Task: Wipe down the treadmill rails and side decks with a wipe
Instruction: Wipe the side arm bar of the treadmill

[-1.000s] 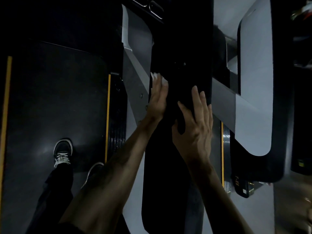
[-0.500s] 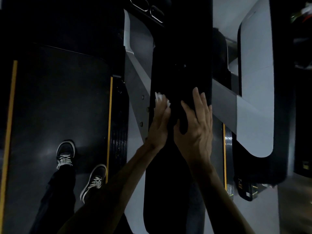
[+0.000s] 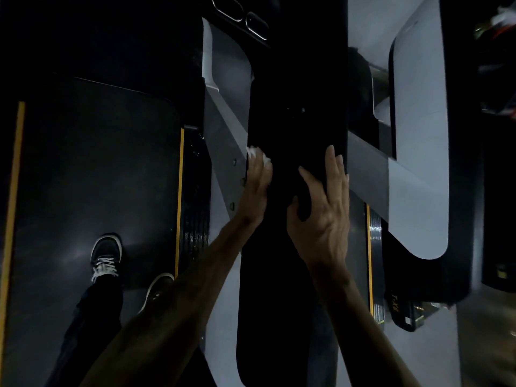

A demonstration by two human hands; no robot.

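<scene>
so: both hands flat on the black rail, wipe under the left one

far left, a yellow stripe [image 3: 14,196] runs down the edge of the dark treadmill belt [image 3: 92,169]. two dark sneakers with pale laces stand on the belt, left shoe [image 3: 105,256] fully visible, right shoe [image 3: 156,289] partly hidden by the left forearm. a dark trouser leg [image 3: 89,325] shows below them. a second yellow stripe [image 3: 180,202] marks the belt's right edge, with the ribbed black side deck [image 3: 195,219] just beside it.

next, a grey upright strut [image 3: 223,141] with small bolt heads angles down behind the rail. the wide black rail [image 3: 296,93] runs top to bottom through the middle and blocks the floor under it.

left hand [image 3: 255,188] lies on the rail's left edge, fingers straight, pressing a crumpled white wipe [image 3: 258,155] that sticks out past the fingertips. right hand [image 3: 324,213] rests flat on the rail just beside it, fingers extended and spread, thumb out, grasping nothing. hands are near each other, not touching.

right of the rail, another yellow stripe [image 3: 369,252], then a grey-topped rail [image 3: 418,135] of the neighbouring machine with a black rim. room is dim; pale grey floor [image 3: 430,344] shows between the machines. top right corner is too blurred to read.
</scene>
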